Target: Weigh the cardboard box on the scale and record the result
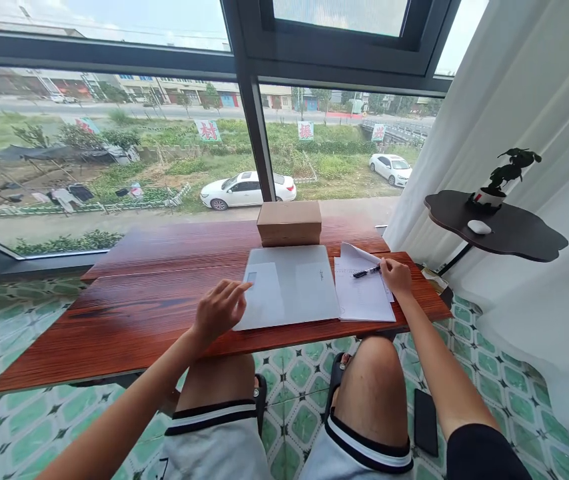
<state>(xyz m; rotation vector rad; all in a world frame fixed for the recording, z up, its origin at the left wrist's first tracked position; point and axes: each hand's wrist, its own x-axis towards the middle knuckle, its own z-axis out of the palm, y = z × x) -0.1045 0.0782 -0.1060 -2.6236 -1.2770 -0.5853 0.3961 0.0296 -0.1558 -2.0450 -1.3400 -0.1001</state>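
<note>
A closed silver laptop (297, 290) lies flat on the reddish-brown table (134, 320). My left hand (220, 308) is at its left edge, fingers loosely bent and the index finger stretched out over the lid. Beside the laptop on the right is a stack of white paper (364, 300) with some writing, its top sheet curled up at the far end. Across the paper lies a black pen (364, 272), slightly slanted. My right hand (397, 275) is closed at the pen's right end, fingertips pinched on it over the paper's right edge.
A brown cardboard box (289, 225) stands behind the laptop, near the window. To the right, a dark side table (529, 237) carries a potted plant (489, 195) and a white mouse (479, 227). A black phone (425, 422) is low by my right leg. White curtains (504, 100) hang at right.
</note>
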